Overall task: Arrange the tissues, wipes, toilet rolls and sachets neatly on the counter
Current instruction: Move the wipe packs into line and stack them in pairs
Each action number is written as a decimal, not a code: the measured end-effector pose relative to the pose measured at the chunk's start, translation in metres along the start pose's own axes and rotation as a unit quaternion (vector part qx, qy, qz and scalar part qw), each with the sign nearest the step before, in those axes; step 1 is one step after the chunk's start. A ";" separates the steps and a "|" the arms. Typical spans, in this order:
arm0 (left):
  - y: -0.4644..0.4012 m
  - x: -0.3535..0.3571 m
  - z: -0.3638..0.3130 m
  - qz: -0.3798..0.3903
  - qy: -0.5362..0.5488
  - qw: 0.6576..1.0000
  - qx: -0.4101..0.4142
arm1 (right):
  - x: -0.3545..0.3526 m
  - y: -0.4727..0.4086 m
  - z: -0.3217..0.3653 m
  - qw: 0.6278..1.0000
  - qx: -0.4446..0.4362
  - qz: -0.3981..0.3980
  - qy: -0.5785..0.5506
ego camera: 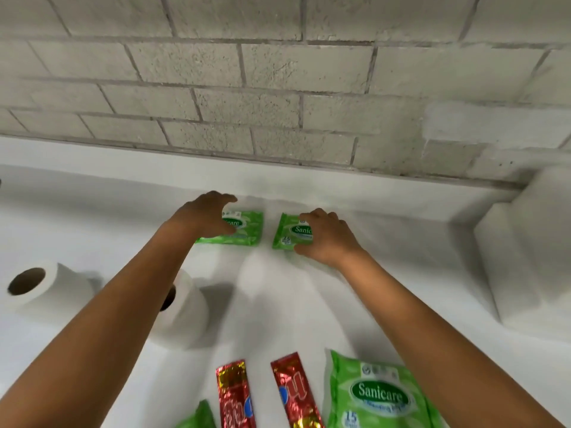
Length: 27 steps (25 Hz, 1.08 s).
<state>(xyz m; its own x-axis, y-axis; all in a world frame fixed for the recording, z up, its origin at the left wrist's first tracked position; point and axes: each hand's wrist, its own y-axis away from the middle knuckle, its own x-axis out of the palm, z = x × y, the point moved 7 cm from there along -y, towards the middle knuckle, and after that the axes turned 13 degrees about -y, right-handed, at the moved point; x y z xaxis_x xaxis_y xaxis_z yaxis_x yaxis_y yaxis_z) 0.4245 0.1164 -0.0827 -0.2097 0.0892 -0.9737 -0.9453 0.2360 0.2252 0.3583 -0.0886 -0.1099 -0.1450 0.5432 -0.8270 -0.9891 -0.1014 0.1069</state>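
Note:
Two green wipes packs lie side by side near the back of the white counter [309, 288]. My left hand [205, 216] grips the left pack [248, 228] with curled fingers over its left end. My right hand [324, 237] grips the right pack [287, 231] the same way, covering its right half. A third green wipes pack [377, 393] lies near the front under my right forearm. Two red foil sachets [234, 393] [295, 393] lie beside it. Two white toilet rolls [40, 288] [182, 310] rest on their sides at the left.
A grey block wall [278, 88] runs behind the counter. A raised white ledge [519, 251] stands at the right. A corner of another green pack [197, 417] shows at the bottom edge.

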 end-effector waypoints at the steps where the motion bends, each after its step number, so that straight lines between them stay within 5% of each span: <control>1: 0.017 -0.011 -0.009 -0.026 0.032 0.999 0.010 | -0.003 0.014 0.005 1.000 -0.006 -0.003 -0.008; 7: 0.130 -0.032 -0.039 -0.081 0.169 0.981 0.058 | -0.002 0.112 -0.010 0.990 0.061 0.023 -0.121; 16: 0.229 0.077 -0.028 0.114 0.040 0.989 0.090 | 0.050 0.217 -0.039 0.949 0.206 0.175 0.161; 23: 0.292 0.139 -0.008 0.201 -0.080 0.976 0.019 | 0.055 0.232 -0.045 0.966 0.225 0.101 0.072; 27: 0.308 0.151 -0.005 0.175 -0.088 0.981 0.009 | 0.055 0.234 -0.043 0.968 0.233 0.066 0.066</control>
<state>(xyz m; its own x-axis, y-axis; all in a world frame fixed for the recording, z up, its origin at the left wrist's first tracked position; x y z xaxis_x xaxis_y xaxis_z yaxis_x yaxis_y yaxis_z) 0.1004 0.1980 -0.1600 -0.4734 0.3330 -0.8155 -0.8178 0.1779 0.5473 0.1195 -0.1185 -0.1544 -0.2971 0.4362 -0.8494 -0.8706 0.2416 0.4285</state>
